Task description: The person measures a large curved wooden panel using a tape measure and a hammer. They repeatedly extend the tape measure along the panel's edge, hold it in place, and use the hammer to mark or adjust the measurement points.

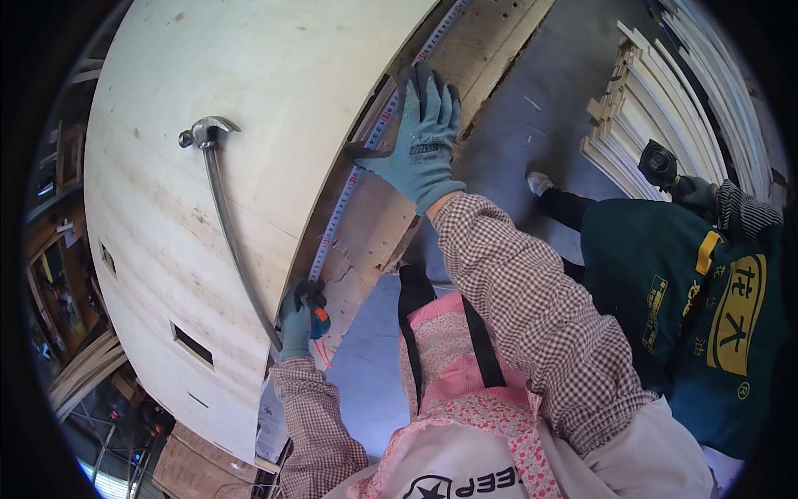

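Observation:
My left hand (295, 329), in a blue-grey work glove, is closed round a tape measure (320, 322) with an orange part and a red cord. Its white blade (337, 218) runs away from me along the edge of a large pale plywood sheet (174, 241), over a rough timber ledge (378, 204). My right hand (422, 145), gloved alike, lies across the blade and ledge with fingers stretched and thumb spread to the left. On the plywood rests a claw hammer (223, 195), its handle end close to my left hand.
At the right a person in a dark green apron (665, 274) holds a round black thing (658, 164) in a gloved hand. Stacked pale timber strips (657, 100) stand beyond. Rectangular holes (192, 343) pierce the plywood. Curved wood pieces (87, 370) lie at the left.

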### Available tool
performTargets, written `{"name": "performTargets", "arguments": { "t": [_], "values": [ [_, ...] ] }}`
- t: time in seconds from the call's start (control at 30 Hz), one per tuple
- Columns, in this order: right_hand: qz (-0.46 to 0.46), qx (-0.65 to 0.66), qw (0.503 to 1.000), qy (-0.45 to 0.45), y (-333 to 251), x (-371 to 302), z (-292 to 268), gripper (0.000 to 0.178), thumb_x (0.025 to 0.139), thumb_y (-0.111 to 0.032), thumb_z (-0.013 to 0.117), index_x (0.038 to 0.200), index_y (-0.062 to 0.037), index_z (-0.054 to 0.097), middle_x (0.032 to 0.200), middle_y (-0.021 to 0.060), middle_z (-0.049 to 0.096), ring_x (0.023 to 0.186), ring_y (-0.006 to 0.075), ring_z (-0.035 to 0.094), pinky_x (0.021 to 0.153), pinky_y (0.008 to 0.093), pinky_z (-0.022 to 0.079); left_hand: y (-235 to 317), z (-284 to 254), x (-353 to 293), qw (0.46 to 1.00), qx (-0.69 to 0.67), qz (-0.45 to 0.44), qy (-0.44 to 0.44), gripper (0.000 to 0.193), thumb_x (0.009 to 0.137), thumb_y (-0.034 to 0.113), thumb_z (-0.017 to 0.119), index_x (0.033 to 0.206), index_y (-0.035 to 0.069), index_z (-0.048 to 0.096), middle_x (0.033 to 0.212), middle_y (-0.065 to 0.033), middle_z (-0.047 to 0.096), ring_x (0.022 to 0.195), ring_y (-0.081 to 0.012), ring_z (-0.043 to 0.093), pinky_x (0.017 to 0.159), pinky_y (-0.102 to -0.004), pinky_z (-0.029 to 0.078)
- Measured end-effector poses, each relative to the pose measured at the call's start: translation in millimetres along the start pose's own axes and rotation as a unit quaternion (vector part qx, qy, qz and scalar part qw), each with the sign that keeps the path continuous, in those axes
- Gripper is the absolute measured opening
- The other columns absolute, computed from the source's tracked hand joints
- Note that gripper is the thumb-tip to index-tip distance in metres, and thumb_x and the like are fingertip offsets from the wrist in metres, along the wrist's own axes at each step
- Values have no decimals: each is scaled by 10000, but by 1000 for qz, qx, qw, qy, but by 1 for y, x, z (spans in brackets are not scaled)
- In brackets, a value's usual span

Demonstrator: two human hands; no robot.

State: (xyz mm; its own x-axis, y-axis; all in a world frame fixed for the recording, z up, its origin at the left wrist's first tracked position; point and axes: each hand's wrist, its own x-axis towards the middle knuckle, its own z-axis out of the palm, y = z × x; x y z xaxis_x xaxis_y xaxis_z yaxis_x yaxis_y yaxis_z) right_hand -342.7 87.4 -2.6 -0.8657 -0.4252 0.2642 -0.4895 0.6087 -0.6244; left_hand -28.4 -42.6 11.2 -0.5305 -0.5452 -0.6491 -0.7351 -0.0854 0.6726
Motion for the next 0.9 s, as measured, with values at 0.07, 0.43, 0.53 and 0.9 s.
{"name": "performTargets", "arguments": {
  "t": [0.07, 0.43, 0.53, 0.9],
  "values": [
    [-7, -28, 1000, 4, 0, 6, 6, 1231, 468, -587, 759, 1380, -35, 144, 1406, 198, 164, 1310, 359, 135, 1066, 526, 70, 13, 4, 0, 1000, -20, -17, -14, 244, 911, 191, 417, 924, 15, 586, 688, -15, 519, 575, -98, 461, 526, -224, 388],
    [4, -17, 999, 39, 4, 11, 23, 1230, 395, -516, 793, 1381, -93, 191, 1394, 144, 226, 1297, 326, 186, 1057, 527, 93, 20, 2, -4, 996, -46, -66, -45, 256, 919, 221, 421, 971, 13, 561, 651, 1, 487, 542, -60, 414, 481, -189, 341],
    [15, -25, 998, 52, 5, 12, 26, 1233, 388, -523, 794, 1380, -99, 198, 1387, 141, 235, 1293, 323, 193, 1054, 525, 102, 2, -5, -1, 995, -66, -50, -51, 267, 920, 229, 426, 989, 4, 551, 667, -6, 496, 527, -58, 404, 470, -190, 344],
    [26, -43, 997, 58, 8, 13, 27, 1183, 438, -540, 791, 1380, -108, 221, 1384, 167, 218, 1287, 346, 174, 1043, 533, 111, 16, -1, -2, 992, -44, -112, -45, 258, 931, 188, 393, 1027, -4, 536, 690, -27, 527, 488, -57, 411, 430, -207, 358]
  ]
}}
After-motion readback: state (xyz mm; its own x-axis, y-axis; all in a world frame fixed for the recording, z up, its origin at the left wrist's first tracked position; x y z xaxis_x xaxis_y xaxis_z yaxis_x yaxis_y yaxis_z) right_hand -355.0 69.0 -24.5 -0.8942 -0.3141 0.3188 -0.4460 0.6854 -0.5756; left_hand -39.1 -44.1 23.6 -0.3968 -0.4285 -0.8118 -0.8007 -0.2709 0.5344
